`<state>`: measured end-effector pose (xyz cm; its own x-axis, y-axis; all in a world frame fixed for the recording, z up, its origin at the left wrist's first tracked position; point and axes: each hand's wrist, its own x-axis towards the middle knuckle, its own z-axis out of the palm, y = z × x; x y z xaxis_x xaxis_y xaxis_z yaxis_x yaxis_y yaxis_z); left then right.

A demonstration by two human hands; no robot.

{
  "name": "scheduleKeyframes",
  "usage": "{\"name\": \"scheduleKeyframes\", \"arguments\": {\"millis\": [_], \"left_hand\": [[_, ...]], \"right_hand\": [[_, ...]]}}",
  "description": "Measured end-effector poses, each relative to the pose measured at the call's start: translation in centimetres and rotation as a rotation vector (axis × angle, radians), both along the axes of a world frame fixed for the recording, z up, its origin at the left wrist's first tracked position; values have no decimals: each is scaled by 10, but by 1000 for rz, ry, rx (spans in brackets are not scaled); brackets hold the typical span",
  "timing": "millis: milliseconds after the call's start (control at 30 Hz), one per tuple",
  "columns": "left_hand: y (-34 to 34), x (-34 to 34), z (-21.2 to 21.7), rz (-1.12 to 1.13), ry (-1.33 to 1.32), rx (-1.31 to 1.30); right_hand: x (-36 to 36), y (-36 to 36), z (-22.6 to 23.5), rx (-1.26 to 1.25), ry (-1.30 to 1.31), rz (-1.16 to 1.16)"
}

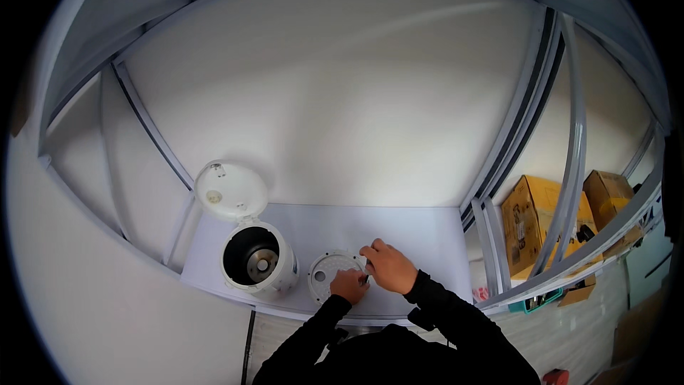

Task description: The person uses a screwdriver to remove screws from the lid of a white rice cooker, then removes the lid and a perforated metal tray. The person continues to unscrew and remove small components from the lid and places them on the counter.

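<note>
A white rice cooker (281, 264) stands on the left of the white table, its lid (229, 190) tipped up and back. Inside, the dark cavity shows a round metal heating plate, with no inner pot in it. To its right lies a round, light-coloured disc (318, 286) with a hole near one side and small points along its rim. Over the disc's right part my left hand (349, 285) is closed around the lower end of a slim dark tool (365, 279). Higher up, my right hand (392, 267) closes on its top end. The tool's tip is hidden.
White panels in a grey metal frame (509, 121) enclose the table (427, 242) at the back and sides. Beyond the right posts are cardboard boxes (524, 224) and a teal bin (536, 301). A red object (556, 376) lies on the floor at lower right.
</note>
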<state>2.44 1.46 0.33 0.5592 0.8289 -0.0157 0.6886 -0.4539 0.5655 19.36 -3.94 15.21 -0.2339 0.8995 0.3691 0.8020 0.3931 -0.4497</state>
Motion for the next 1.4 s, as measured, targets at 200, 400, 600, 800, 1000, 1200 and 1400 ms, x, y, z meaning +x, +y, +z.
{"name": "scheduleKeyframes", "arguments": {"millis": [200,400,600,800,1000,1200,1400], "left_hand": [[-3,3,5,-1,-2,54],[-3,3,-11,-4,-79,56],[-5,5,-22,2,-128,119],[-9,8,-14,11,-120,137],[-14,16,-29,74,-122,146],[-12,18,-32,111,-78,133],[-18,17,-4,190,-25,63]], "right_hand": [[-7,-2,9,-13,47,-19],[3,7,-2,-18,35,6],[-3,0,11,-44,66,-1],[2,5,9,-66,47,26],[2,6,10,-48,59,76],[4,7,17,-80,112,89],[13,10,21,-81,179,20]]}}
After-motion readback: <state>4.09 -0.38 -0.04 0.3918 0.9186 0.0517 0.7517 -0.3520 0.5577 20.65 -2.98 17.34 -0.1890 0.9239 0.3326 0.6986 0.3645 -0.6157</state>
